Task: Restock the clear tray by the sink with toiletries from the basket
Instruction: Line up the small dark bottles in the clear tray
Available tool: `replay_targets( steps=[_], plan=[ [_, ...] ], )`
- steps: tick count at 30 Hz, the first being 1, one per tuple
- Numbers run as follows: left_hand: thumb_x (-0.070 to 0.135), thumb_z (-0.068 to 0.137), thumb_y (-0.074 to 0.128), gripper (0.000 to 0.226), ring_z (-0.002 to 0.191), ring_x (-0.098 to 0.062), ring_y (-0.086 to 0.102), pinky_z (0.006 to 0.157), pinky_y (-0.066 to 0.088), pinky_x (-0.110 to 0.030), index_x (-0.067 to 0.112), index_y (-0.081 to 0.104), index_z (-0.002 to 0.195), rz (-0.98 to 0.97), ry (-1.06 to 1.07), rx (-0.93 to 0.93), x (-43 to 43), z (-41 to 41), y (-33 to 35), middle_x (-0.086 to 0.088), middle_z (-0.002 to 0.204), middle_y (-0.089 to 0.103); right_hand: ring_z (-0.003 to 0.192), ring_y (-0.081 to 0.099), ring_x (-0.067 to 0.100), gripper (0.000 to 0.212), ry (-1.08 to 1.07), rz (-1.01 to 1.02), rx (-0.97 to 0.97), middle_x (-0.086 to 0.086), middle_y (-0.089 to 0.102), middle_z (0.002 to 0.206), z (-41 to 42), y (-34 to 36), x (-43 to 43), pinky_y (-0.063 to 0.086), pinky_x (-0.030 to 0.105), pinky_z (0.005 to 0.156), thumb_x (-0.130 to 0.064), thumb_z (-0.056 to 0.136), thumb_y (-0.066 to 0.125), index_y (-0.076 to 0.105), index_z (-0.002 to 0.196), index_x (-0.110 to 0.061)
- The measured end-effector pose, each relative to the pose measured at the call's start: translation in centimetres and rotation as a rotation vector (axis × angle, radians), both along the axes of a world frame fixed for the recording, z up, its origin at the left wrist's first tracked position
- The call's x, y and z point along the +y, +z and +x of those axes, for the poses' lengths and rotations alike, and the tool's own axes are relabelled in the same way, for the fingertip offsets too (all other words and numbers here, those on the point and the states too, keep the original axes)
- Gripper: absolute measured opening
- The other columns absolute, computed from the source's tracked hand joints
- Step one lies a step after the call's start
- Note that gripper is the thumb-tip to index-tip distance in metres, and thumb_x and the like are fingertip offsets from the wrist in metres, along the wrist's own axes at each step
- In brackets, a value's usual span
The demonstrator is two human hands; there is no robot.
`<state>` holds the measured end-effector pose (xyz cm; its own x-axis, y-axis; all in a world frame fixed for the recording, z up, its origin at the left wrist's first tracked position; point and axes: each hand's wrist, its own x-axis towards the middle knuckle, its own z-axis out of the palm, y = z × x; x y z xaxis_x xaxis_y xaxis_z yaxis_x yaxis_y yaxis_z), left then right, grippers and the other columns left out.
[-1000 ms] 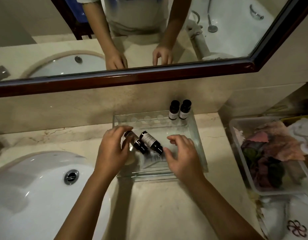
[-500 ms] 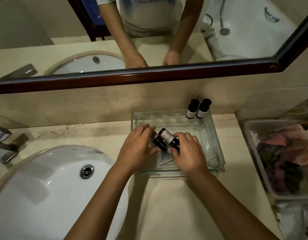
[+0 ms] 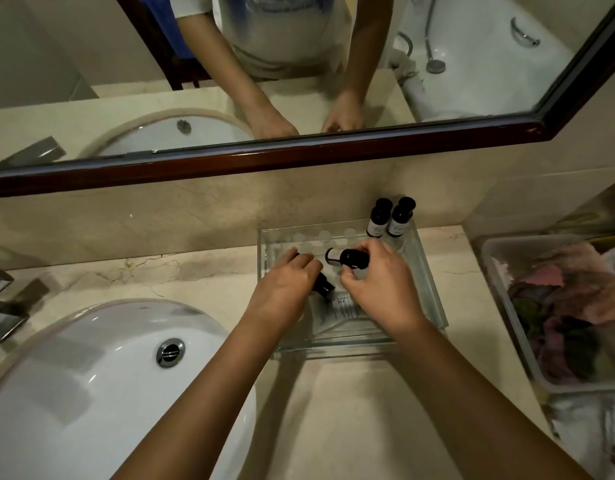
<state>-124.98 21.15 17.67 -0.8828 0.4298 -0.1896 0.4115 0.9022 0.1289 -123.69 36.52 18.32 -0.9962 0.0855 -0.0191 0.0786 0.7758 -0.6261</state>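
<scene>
A clear glass tray (image 3: 427, 292) sits on the marble counter to the right of the sink. Two dark toiletry bottles (image 3: 391, 218) with white labels stand upright in its far right corner. My right hand (image 3: 378, 285) grips a third dark bottle (image 3: 351, 257) by its black cap, tilted on its side above the tray's middle. My left hand (image 3: 285, 285) closes on a fourth dark bottle (image 3: 322, 285), mostly hidden under my fingers, low in the tray. A flat sachet (image 3: 344, 303) lies on the tray floor between my hands.
A white sink basin (image 3: 91, 393) with a metal drain fills the lower left, with a chrome tap (image 3: 1, 303) at the left edge. A translucent plastic basket (image 3: 507, 306) of pink and dark cloths stands at the right. The mirror's wooden frame (image 3: 299, 150) runs above the counter.
My right hand has lifted its bottle and turned it toward the tray's far side. My left hand keeps hold of the other bottle. The view has shifted left, showing more sink.
</scene>
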Motion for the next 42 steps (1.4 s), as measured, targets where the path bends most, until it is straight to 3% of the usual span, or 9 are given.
replay_targets(
  steps=[7, 12, 14, 17, 21, 24, 30, 36, 42],
  plan=[
    [0.003, 0.094, 0.043, 0.054, 0.145, -0.029, 0.012, 0.106, 0.04, -0.039, 0.013, 0.027, 0.145, -0.093, -0.044, -0.024, 0.6, -0.1, 0.4, -0.008, 0.148, 0.032, 0.101, 0.056, 0.022, 0.03, 0.077, 0.048, 0.034, 0.003, 0.059, 0.11, -2.3, 0.6, -1.3, 0.045, 0.034, 0.088, -0.029, 0.086, 0.06, 0.059, 0.111, -0.013],
    [0.008, 0.095, 0.046, 0.056, 0.145, -0.025, 0.015, 0.1, 0.044, -0.037, 0.019, 0.025, 0.145, -0.031, -0.001, -0.006, -0.1, -0.4, 0.8, -0.004, 0.151, 0.028, 0.095, 0.06, 0.022, 0.025, 0.068, -0.025, 0.011, 0.002, 0.063, 0.106, -2.4, -0.2, -1.6, 0.048, 0.032, 0.073, -0.028, 0.086, 0.062, 0.055, 0.108, -0.016],
    [0.015, 0.095, 0.047, 0.05, 0.138, -0.024, 0.031, 0.097, 0.044, -0.036, 0.021, 0.031, 0.143, 0.096, 0.068, 0.032, -1.0, -0.6, 0.4, -0.003, 0.149, 0.032, 0.092, 0.06, 0.019, 0.025, 0.059, -0.051, 0.004, 0.0, 0.063, 0.105, -2.6, -0.7, -1.6, 0.045, 0.028, 0.07, -0.026, 0.086, 0.063, 0.055, 0.108, -0.016],
    [0.015, 0.094, 0.049, 0.042, 0.116, -0.017, 0.054, 0.088, 0.046, -0.028, 0.022, 0.044, 0.135, 0.49, 0.326, 0.072, -2.5, -0.9, -0.4, -0.001, 0.135, 0.052, 0.089, 0.058, 0.015, 0.025, 0.054, -0.108, -0.014, 0.0, 0.063, 0.102, -2.8, -1.3, -1.6, 0.042, 0.023, 0.07, -0.025, 0.086, 0.065, 0.054, 0.106, -0.014],
    [0.02, 0.093, 0.055, 0.033, 0.109, -0.018, 0.06, 0.082, 0.043, -0.022, 0.013, 0.053, 0.125, 0.779, 0.621, 0.07, -3.2, -2.2, -1.4, -0.006, 0.119, 0.064, 0.091, 0.055, 0.013, 0.03, 0.053, -0.144, -0.03, 0.004, 0.062, 0.106, -3.4, -2.0, -2.2, 0.038, 0.019, 0.073, -0.023, 0.085, 0.067, 0.056, 0.109, -0.011],
    [0.019, 0.092, 0.057, 0.028, 0.103, -0.007, 0.056, 0.08, 0.041, -0.018, 0.009, 0.055, 0.118, 0.906, 0.685, 0.058, -3.0, -2.9, -1.8, -0.004, 0.116, 0.064, 0.098, 0.058, 0.019, 0.03, 0.052, -0.146, -0.018, 0.006, 0.062, 0.108, -4.0, -2.2, -3.3, 0.036, 0.019, 0.073, -0.021, 0.085, 0.067, 0.056, 0.11, -0.01],
    [0.016, 0.088, 0.064, 0.038, 0.106, -0.007, 0.056, 0.084, 0.042, -0.014, 0.007, 0.054, 0.123, 0.94, 0.681, 0.069, -3.0, -3.8, -2.6, -0.005, 0.121, 0.063, 0.097, 0.059, 0.028, 0.035, 0.04, -0.128, -0.007, 0.013, 0.063, 0.106, -5.6, -2.9, -5.9, 0.046, 0.033, 0.077, -0.024, 0.085, 0.067, 0.054, 0.112, -0.006],
    [0.012, 0.086, 0.066, 0.038, 0.101, -0.001, 0.053, 0.076, 0.039, 0.005, 0.007, 0.053, 0.121, 0.986, 0.684, 0.099, -3.1, -3.6, -3.1, -0.001, 0.117, 0.063, 0.1, 0.058, 0.031, 0.036, -0.005, -0.081, 0.017, 0.014, 0.064, 0.105, -6.2, -3.8, -6.8, 0.049, 0.037, 0.079, -0.033, 0.083, 0.067, 0.055, 0.109, -0.011],
    [0.017, 0.093, 0.056, 0.03, 0.1, -0.01, 0.061, 0.074, 0.042, -0.013, 0.008, 0.05, 0.121, 0.846, 0.59, 0.158, -3.1, -3.6, -3.2, -0.004, 0.114, 0.065, 0.104, 0.054, 0.029, 0.036, -0.018, -0.054, 0.043, 0.012, 0.064, 0.106, -6.0, -4.3, -7.0, 0.047, 0.038, 0.083, -0.033, 0.083, 0.066, 0.055, 0.112, -0.013]
  ],
)
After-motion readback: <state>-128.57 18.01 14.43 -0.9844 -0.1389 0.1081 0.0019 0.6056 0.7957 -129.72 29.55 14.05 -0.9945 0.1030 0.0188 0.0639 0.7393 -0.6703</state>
